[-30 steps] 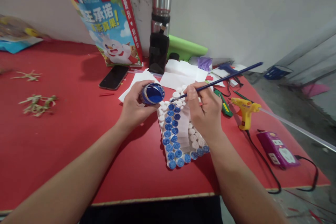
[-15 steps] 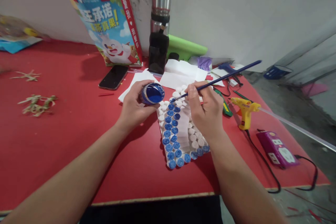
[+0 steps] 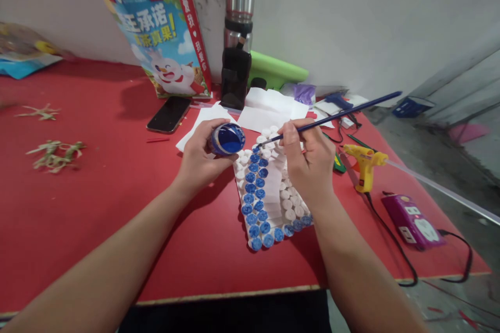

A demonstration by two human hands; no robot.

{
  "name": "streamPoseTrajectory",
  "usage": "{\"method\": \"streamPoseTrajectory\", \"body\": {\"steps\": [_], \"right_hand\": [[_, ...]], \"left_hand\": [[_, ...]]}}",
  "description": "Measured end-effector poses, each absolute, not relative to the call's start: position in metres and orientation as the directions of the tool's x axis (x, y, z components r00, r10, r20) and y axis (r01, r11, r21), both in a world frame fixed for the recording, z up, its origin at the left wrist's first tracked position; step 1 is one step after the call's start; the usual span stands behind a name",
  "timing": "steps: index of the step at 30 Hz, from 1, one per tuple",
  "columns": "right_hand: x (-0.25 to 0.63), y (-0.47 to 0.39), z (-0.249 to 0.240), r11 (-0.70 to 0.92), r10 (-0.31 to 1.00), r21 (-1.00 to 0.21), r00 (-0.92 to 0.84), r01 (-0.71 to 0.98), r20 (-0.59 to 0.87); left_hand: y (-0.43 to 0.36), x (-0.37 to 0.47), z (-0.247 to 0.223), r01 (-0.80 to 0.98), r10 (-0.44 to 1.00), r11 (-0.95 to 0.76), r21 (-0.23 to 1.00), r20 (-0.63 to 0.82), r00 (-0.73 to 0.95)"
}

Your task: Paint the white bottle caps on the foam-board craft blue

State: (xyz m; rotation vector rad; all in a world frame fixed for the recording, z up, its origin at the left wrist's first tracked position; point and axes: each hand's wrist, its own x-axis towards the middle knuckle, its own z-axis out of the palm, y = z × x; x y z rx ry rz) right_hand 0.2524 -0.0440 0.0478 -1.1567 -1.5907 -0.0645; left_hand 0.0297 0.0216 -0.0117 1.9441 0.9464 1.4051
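Note:
My left hand (image 3: 201, 158) is closed around a small jar of blue paint (image 3: 229, 139), tilted so that its mouth faces me. Between the fingers of my right hand (image 3: 308, 158) is a thin dark blue paintbrush (image 3: 347, 111). Its tip touches or hovers just over a roll near the upper left of a board (image 3: 272, 192) covered with small round white rolls. Two columns down the left side and the row along the near edge are blue; other rolls (image 3: 289, 203) are white. My right hand hides part of the board's right side.
A yellow glue gun (image 3: 365, 164) and a purple power box (image 3: 414, 221) with cords lie at the right. Behind stand a steel bottle (image 3: 238, 36) and a printed bag (image 3: 164, 36). A phone (image 3: 169, 114), white paper (image 3: 269, 106) and straw pieces (image 3: 58, 156) lie on the red table (image 3: 101, 229).
My right hand and the paintbrush have shifted slightly to the right, with the tip still near the same upper-left rolls. The left hand and the jar have barely moved.

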Motion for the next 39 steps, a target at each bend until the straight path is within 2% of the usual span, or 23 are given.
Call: {"method": "streamPoseTrajectory", "body": {"steps": [3,7,20,31,39], "right_hand": [[0.2515,-0.0433,0.0468,0.541,0.642,-0.517,0.071,0.663,0.763],[0.2493,-0.0433,0.0451,0.572,0.613,-0.463,0.022,0.677,0.79],[0.2484,-0.0427,0.0446,0.59,0.602,-0.468,0.028,0.658,0.798],[0.2481,-0.0421,0.0435,0.588,0.575,-0.424,0.013,0.688,0.818],[0.246,-0.0435,0.0429,0.578,0.597,-0.457,0.032,0.676,0.802]], "left_hand": [[0.0214,0.0299,-0.0115,0.207,0.806,-0.59,0.78,0.556,0.202],[0.0213,0.0302,-0.0117,0.201,0.808,-0.587,0.784,0.555,0.196],[0.0208,0.0307,-0.0113,0.194,0.81,-0.584,0.788,0.551,0.2],[0.0208,0.0313,-0.0128,0.171,0.823,-0.564,0.808,0.533,0.196],[0.021,0.0317,-0.0128,0.177,0.821,-0.568,0.804,0.537,0.193]]}}
